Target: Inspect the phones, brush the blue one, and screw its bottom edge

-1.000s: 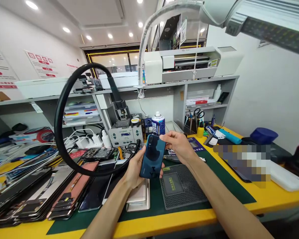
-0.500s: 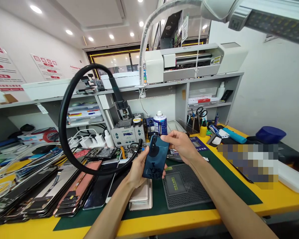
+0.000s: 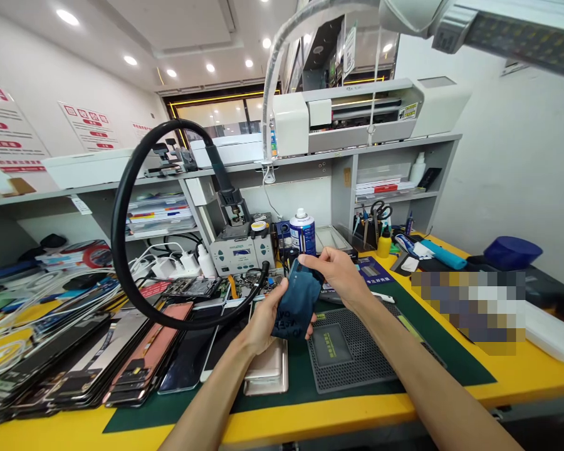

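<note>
— Worktop, yellow; green mat lying on it. Phone?
— Being held above the green mat: left hand gripping its left side, right hand pinching its far edge.
— Handling?
— Left bracing firmly, right working gently, without twisting: my judgement.
— Obscured?
— Underside facing away; fingertips covering the pinched edge; lettering blurring. Whether a loose cover is bending, I cannot tell.

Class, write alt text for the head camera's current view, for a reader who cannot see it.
Over a yellow workbench, the left hand grips a dark blue phone by its side and the right hand pinches its top edge. Phone screens lie stacked to the left, a grey perforated mat to the right.
</note>
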`<action>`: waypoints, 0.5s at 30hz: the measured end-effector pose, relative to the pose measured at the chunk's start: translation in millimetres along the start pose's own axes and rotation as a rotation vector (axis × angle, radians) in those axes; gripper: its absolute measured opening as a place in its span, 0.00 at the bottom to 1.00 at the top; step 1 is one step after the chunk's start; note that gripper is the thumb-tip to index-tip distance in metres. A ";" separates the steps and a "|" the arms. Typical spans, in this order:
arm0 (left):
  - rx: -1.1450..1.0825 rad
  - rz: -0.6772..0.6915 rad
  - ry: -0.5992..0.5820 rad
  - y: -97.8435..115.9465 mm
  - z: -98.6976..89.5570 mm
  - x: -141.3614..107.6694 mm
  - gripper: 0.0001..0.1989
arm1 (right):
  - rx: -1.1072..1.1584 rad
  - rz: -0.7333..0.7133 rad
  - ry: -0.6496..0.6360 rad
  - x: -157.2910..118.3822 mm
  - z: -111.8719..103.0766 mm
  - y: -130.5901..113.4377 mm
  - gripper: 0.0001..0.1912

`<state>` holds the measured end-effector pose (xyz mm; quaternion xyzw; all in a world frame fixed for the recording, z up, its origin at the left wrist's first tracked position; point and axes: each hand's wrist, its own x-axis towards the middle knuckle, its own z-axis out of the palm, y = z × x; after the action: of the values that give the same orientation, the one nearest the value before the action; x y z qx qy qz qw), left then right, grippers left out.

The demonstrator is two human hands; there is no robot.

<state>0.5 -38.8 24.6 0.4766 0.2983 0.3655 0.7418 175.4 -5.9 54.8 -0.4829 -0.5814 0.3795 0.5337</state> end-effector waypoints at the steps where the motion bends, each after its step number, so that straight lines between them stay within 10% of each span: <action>1: 0.011 -0.004 0.016 -0.2 1.0 0.0 0.33 | -0.041 -0.015 0.021 0.3 0.8 0.9 0.31; 15: -0.082 0.038 -0.003 -3.7 -3.3 4.8 0.39 | -0.213 -0.149 0.145 -7.0 17.4 10.3 0.26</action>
<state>1.5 -34.2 19.5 0.4520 0.2728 0.3907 0.7541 159.6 -8.9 40.7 -0.5186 -0.6124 0.2391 0.5468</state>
